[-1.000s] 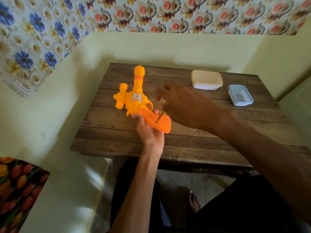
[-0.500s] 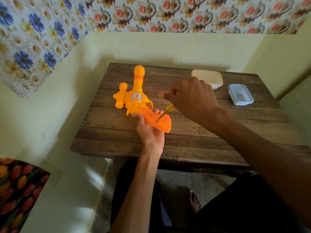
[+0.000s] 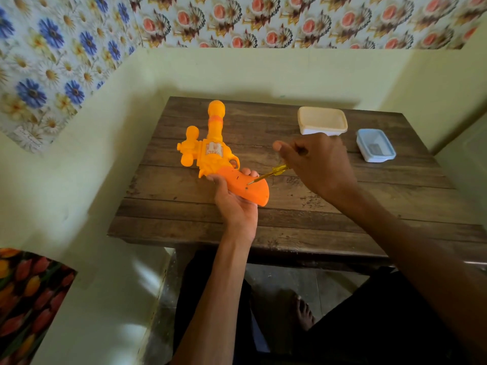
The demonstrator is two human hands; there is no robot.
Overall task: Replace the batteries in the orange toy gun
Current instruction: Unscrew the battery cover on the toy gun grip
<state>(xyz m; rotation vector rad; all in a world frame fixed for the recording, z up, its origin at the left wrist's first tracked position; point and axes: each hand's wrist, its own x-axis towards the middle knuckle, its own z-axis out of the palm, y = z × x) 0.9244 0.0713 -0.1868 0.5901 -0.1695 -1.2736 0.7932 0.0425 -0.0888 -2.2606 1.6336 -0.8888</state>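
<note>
The gun (image 3: pixel 210 154) is held above the table (image 3: pixel 316 212), left of centre, barrel pointing far. The left hand (image 3: pixel 237 206) curls round its grip from below. The right hand (image 3: pixel 319 164) pinches a yellow-handled screwdriver (image 3: pixel 271 173), tip at a screw in the grip's cover (image 3: pixel 250 191). This looks like an early stage: the cover is on and no batteries show. The sticker (image 3: pixel 213 148) on the gun is too blurred to read. A cream tub (image 3: pixel 322 122) and a blue tub (image 3: pixel 375 144) stand far right, with no writing visible.

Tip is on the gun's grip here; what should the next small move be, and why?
Probably twist the screwdriver to loosen the screw there. The right hand pinches it with its tip on a small dark spot on the toy gun grip, the left hand steadies the grip from below, and no battery cover looks open.
</note>
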